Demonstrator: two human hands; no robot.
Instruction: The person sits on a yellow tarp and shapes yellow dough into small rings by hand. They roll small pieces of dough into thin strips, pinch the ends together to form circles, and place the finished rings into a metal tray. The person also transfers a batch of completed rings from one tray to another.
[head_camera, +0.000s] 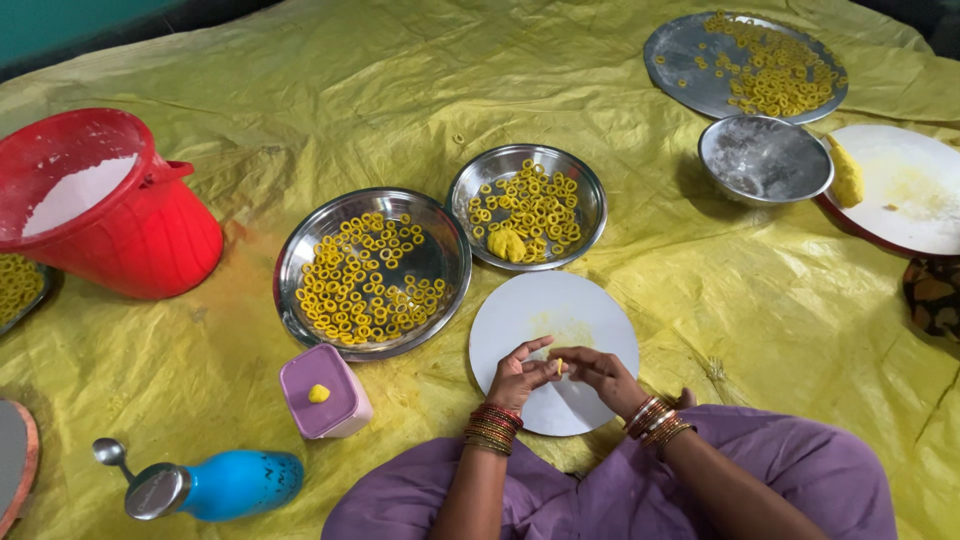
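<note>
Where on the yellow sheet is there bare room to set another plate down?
Bare sheet lies above the two ring-filled steel plates, and right of the white round board, below the empty steel bowl. It is crowded around both hands and the lilac box.

Both forearms are seen rising from the lower middle of the frame and converging just below its centre. The left hand (518, 374) is held palm inward, its fingers curled and its thumb stretched toward the other hand. The right hand (603, 372) is turned toward it, fingertips pinched together, so that the two hands meet at the fingertips. Stacked bangles are worn on both wrists, and the elbows are kept low and bent.
</note>
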